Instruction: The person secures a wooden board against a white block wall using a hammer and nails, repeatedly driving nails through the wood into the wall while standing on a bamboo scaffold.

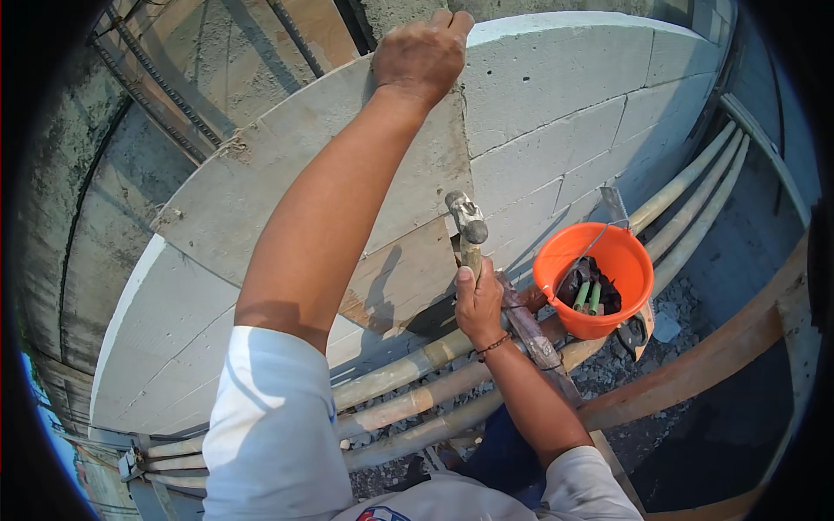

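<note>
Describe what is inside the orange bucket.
The orange bucket holds crumpled black material and two green rod-like pieces. Anything beneath them is covered and cannot be seen, including the bottom there.

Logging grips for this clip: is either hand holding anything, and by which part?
The right hand holds a hammer by its handle, near the head. The left hand is at the wall's top edge; whether it grips anything can't be told.
</note>
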